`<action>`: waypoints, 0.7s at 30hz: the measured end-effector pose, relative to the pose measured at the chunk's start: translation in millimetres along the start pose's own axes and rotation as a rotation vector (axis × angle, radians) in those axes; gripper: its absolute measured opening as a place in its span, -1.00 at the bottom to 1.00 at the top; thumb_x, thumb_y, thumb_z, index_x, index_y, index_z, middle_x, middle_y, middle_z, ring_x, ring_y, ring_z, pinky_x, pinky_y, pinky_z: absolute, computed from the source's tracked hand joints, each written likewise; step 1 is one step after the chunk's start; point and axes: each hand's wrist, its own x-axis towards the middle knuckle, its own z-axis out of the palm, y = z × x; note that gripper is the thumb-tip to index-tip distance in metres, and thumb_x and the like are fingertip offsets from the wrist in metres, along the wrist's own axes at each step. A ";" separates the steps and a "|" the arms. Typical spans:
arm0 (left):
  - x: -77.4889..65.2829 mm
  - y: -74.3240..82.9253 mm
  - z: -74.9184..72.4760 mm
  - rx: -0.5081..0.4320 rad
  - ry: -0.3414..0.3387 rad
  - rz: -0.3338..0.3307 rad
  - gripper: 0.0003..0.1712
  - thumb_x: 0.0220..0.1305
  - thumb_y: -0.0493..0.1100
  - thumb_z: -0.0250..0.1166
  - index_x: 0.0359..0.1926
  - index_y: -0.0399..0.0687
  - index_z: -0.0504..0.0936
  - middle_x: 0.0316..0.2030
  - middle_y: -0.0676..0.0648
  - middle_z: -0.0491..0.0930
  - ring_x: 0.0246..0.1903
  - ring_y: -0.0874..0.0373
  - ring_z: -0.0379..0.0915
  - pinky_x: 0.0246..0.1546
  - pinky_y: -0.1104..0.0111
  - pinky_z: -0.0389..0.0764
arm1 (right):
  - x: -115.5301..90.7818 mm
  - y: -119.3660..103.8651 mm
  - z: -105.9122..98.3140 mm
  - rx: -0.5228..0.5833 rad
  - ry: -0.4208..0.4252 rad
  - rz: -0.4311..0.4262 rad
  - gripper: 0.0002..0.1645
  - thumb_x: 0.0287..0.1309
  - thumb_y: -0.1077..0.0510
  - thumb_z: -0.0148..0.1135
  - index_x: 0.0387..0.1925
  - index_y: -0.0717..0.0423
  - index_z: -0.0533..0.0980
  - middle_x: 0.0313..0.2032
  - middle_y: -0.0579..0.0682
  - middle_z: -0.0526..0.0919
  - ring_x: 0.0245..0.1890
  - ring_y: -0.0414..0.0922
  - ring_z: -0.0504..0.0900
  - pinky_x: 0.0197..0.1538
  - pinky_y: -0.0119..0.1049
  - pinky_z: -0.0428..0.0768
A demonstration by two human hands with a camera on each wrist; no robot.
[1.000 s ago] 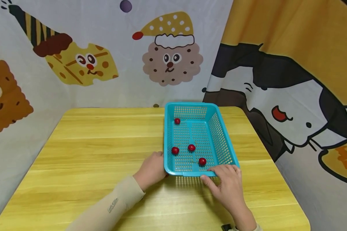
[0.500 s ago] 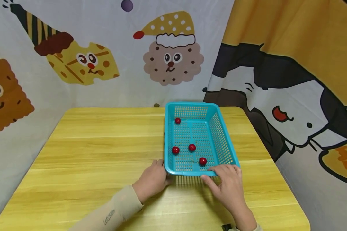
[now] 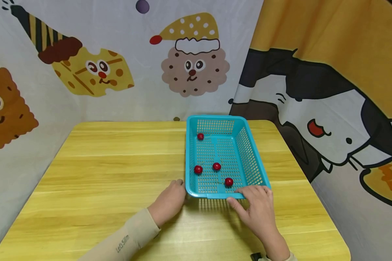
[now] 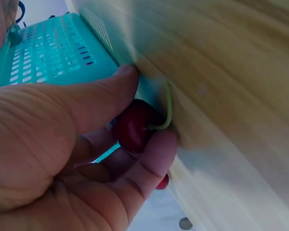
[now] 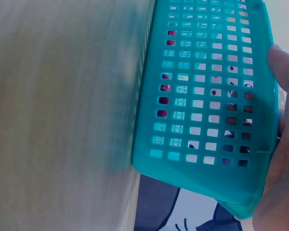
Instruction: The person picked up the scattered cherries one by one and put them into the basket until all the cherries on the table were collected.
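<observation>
A blue plastic basket (image 3: 212, 196) with pierced walls stands on the right half of the wooden table. Several dark red cherries (image 3: 216, 166) lie apart on its floor. My right hand (image 3: 256, 210) grips the near rim at its right corner, fingers over the edge and thumb outside. Beside the near left corner, low by the tabletop, is my left hand (image 3: 168, 202). In the left wrist view its thumb and fingers pinch a cherry (image 4: 135, 126) with a green stem (image 4: 169, 108). Another bit of red (image 4: 163, 183) shows behind those fingers, mostly hidden. From the head, the pinched cherry is hidden.
The wooden table (image 3: 101, 174) spreads to the left of the basket and toward me. Cloth printed with cartoon figures (image 3: 196, 72) hangs behind the table and along both sides. A small black object (image 3: 256, 257) sits by my right wrist.
My left hand has drawn back slightly toward me along the basket's left side, turning a little. The basket, the cherries in it and my right hand have stayed in place.
</observation>
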 end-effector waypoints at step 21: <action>42.8 14.1 -54.9 -0.261 0.206 0.276 -0.62 0.23 -0.22 0.41 0.05 -0.17 0.56 -0.01 -0.03 0.55 0.03 0.15 0.37 0.06 0.27 0.58 | 0.0 -0.2 0.5 -0.005 0.024 -0.016 -0.55 0.00 -0.27 0.41 -0.32 0.00 0.65 -0.33 -0.12 0.70 -0.19 -0.05 0.53 -0.02 0.09 0.27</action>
